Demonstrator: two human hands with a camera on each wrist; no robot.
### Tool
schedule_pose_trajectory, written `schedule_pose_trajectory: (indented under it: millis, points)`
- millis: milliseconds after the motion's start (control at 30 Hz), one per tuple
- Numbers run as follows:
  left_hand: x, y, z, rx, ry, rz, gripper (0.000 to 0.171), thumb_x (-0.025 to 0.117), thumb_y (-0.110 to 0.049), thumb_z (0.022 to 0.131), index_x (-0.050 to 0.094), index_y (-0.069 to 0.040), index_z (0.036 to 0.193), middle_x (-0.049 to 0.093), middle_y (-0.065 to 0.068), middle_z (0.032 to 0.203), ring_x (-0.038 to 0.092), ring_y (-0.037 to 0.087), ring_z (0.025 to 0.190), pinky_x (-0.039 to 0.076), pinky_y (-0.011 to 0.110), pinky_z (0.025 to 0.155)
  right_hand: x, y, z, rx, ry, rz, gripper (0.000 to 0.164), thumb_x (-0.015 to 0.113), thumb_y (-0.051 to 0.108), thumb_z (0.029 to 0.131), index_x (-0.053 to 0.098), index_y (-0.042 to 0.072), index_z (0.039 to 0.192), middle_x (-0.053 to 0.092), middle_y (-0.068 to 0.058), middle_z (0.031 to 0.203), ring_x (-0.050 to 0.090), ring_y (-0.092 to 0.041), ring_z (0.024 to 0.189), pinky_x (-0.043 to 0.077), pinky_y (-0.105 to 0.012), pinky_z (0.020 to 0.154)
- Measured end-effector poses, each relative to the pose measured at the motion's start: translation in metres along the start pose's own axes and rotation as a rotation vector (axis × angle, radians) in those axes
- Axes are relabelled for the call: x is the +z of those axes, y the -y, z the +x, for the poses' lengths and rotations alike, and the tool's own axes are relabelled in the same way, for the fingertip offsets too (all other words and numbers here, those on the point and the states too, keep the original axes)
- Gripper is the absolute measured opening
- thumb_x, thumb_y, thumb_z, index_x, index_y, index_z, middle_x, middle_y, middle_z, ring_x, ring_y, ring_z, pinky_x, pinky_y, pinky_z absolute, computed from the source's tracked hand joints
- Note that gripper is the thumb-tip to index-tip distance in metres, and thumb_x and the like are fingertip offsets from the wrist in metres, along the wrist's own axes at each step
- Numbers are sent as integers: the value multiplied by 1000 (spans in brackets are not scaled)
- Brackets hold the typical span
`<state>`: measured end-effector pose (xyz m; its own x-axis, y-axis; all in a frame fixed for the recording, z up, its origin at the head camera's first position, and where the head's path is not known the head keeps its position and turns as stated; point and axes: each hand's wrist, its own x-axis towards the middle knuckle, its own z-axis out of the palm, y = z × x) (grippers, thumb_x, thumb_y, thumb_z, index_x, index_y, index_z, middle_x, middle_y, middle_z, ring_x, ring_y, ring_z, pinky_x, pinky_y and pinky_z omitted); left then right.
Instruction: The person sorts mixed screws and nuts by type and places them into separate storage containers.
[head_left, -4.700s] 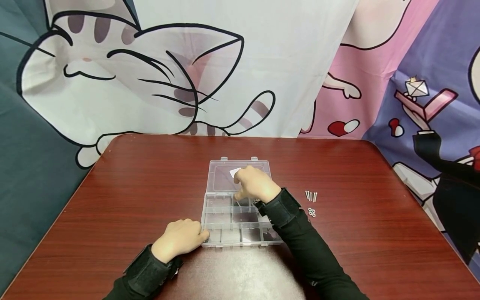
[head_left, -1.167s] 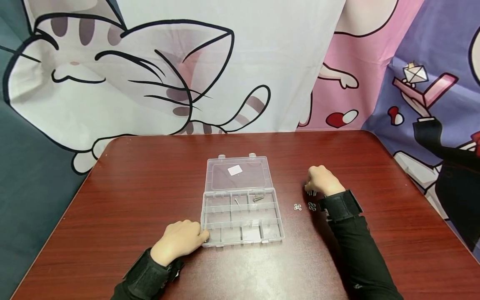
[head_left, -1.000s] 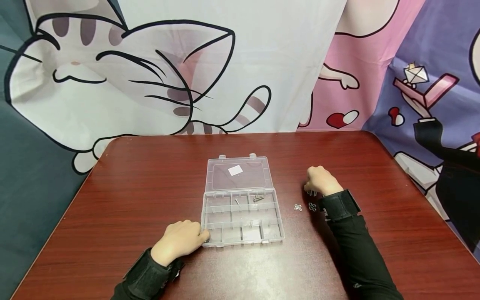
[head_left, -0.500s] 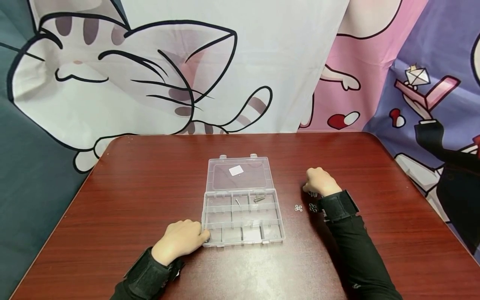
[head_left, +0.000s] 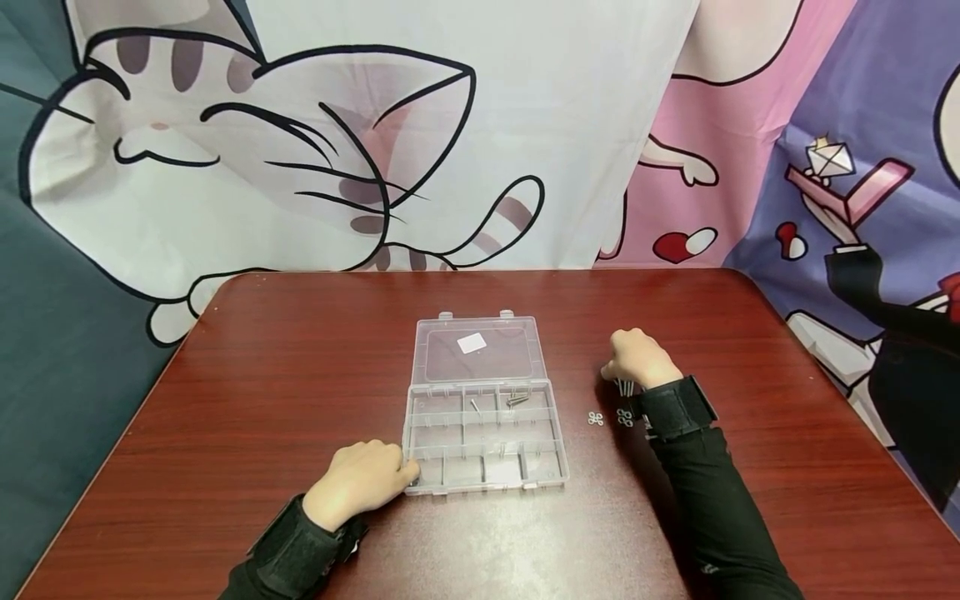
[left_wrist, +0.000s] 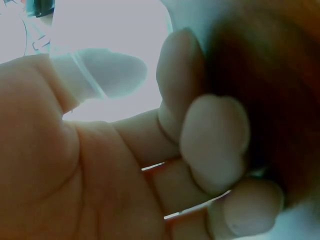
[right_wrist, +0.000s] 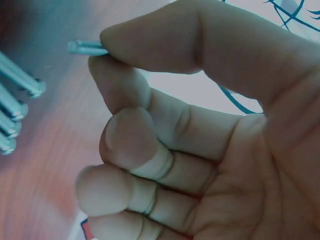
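No Readable Text on the Box or Cloth

No words, numbers or brand names can be read. One white label [head_left: 472,342] sits slightly tilted on the clear lid [head_left: 480,367] of the compartment box [head_left: 487,486]; any print on it is too small to make out. A small pale mark [head_left: 709,568] shows on the black right sleeve [head_left: 701,492], equally illegible. The backdrop cloth [head_left: 592,100] bears printed drawings, among them a red-and-white heart shape [head_left: 684,244] on its pink part, but no legible lettering.
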<state>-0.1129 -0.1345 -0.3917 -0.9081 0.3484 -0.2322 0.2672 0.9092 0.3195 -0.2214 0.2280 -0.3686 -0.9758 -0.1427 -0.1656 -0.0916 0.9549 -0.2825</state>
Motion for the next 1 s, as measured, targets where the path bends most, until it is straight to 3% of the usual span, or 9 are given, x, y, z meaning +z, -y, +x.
schedule_pose_trajectory:
  millis: [300, 600, 933, 1000]
  points:
    - [1, 1, 0, -9, 5, 1, 43, 48, -28, 85, 34, -15, 47, 27, -4, 48, 32, 13, 44, 25, 31, 44, -12, 15, -2, -51, -33, -33, 17, 68, 10, 67, 54, 5, 58, 50, -5, 55, 48, -22, 52, 40, -37, 50]
    - [1, 2, 1, -10, 4, -2, 43, 48, -28, 86, 34, -14, 47, 27, -4, 48, 30, 12, 44, 24, 30, 44, -22, 37, 1, -89, 0, -38, 16, 69, 9, 66, 57, 6, 55, 51, -3, 51, 47, -19, 50, 38, -33, 48]
    - [3, 2, 1, -11, 3, -4, 42, 47, -27, 85, 34, -15, 47, 27, -4, 48, 30, 12, 44, 25, 30, 44, -26, 63, 0, -156, -30, -49, 36, 68, 8, 66, 36, 13, 48, 26, 4, 50, 30, -14, 48, 27, -29, 44]
    - [3, 2, 2, -9, 3, -8, 43, 47, -27, 86, 34, -15, 47, 26, -4, 48, 29, 12, 44, 24, 30, 43, -27, 70, 0, -180, -36, -59, 37, 69, 8, 66, 37, 13, 48, 28, 5, 50, 31, -14, 49, 28, -29, 45]
